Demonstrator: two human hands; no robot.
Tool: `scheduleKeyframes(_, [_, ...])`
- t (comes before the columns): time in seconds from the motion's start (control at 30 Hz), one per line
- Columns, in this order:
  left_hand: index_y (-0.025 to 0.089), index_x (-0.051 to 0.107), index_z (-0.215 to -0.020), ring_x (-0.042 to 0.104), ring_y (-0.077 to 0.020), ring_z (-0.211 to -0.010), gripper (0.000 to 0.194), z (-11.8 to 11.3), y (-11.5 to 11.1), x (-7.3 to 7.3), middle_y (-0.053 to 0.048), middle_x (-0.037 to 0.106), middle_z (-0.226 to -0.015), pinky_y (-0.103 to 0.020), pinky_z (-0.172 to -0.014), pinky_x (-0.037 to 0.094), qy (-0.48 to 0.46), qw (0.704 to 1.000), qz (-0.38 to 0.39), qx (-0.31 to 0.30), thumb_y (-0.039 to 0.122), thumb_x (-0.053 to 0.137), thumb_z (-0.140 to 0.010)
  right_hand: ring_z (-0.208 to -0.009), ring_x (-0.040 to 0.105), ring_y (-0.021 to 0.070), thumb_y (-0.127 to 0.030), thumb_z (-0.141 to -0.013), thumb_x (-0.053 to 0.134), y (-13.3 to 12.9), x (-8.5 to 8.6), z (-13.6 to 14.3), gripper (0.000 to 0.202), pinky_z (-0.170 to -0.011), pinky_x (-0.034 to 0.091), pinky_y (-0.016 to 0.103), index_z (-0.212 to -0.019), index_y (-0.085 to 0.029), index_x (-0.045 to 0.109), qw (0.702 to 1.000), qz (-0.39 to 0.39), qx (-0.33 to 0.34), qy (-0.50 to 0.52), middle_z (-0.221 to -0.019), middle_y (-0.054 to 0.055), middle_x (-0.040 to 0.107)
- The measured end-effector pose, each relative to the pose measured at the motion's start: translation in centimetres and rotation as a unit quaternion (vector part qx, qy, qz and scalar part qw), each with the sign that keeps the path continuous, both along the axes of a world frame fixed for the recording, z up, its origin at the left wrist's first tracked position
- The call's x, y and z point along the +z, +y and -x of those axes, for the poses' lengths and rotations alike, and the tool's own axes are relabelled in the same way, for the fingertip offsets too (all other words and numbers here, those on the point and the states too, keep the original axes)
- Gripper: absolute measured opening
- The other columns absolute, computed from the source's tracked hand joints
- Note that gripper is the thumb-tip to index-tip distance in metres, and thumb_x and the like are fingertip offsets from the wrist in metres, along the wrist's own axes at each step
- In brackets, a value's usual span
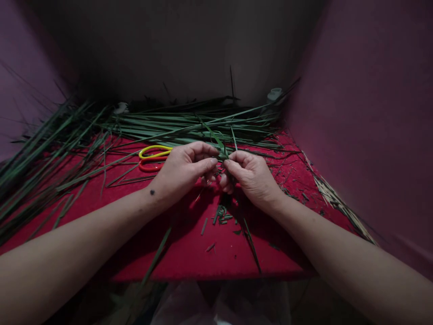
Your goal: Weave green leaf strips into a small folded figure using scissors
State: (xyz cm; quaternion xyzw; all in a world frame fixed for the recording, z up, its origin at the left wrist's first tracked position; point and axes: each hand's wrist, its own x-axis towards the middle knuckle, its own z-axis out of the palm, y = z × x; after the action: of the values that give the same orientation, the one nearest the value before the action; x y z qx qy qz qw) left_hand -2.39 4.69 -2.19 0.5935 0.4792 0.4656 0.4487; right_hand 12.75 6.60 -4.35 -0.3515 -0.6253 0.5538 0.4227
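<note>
Between my hands, over the middle of the red cloth (189, 257), is a small folded piece of green leaf strips (222, 153), with loose ends pointing up and away. My left hand (192, 164) pinches its left side between thumb and fingers. From the right, my right hand (248, 174) grips its lower right edge, fingertips almost meeting those of the left. The fingers hide part of the folds. Beside my left hand lie scissors with a yellow and red handle (150, 158); their blades are hidden behind that hand.
Long green leaves (162, 124) are heaped along the back and left side. Short leaf clippings (223, 215) lie below my hands and to the right. Pale thin sticks (341, 207) run along the right edge by the purple wall (372, 113). A whitish container (274, 95) stands at the back right.
</note>
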Motion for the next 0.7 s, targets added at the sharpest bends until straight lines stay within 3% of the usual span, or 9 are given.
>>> scheduleKeyframes(0.17, [0.014,0.057,-0.080,0.053,-0.0098,-0.046,0.013,0.21,0.19,0.33,0.001,0.056,-0.056,-0.021,-0.046,0.044,-0.009,0.999,0.024,-0.041,0.023,0.063,-0.074,-0.041,0.051,0.0084,-0.023,-0.082,0.049,-0.30,-0.01,0.17,0.016,-0.042,0.043,0.020,-0.067,-0.018,0.047,1.000,-0.008,0.011,-0.002,-0.048,-0.004,0.054])
scheduleKeyframes(0.33, [0.014,0.057,-0.074,0.048,-0.0081,-0.040,0.006,-0.12,-0.21,0.52,0.002,0.054,-0.049,-0.019,-0.040,0.038,-0.017,0.999,0.026,-0.021,0.018,0.060,-0.074,-0.048,0.054,0.0087,-0.022,-0.080,0.051,-0.29,-0.10,0.20,0.015,-0.051,0.047,0.022,-0.066,-0.018,0.050,1.000,-0.009,0.022,0.017,-0.052,-0.004,0.053])
scheduleKeyframes(0.53, [0.015,0.058,-0.076,0.052,-0.0086,-0.043,0.006,-0.52,-0.32,0.06,0.003,0.057,-0.053,-0.020,-0.044,0.043,-0.038,0.999,-0.014,0.018,0.018,0.062,-0.073,-0.041,0.054,0.0088,-0.027,-0.076,0.059,-0.34,0.03,0.23,0.015,-0.042,0.044,0.020,-0.080,-0.018,0.047,0.997,0.045,0.000,0.059,-0.052,-0.005,0.059])
scheduleKeyframes(0.7, [0.015,0.057,-0.073,0.052,-0.0085,-0.043,0.010,-0.53,-0.10,-0.08,0.004,0.056,-0.056,-0.020,-0.043,0.044,-0.044,0.998,-0.031,0.032,0.018,0.066,-0.070,-0.042,0.056,0.0097,-0.025,-0.074,0.061,-0.66,0.22,0.26,0.027,-0.040,0.044,0.018,-0.090,-0.021,0.040,0.996,0.022,-0.031,0.082,-0.052,-0.008,0.058])
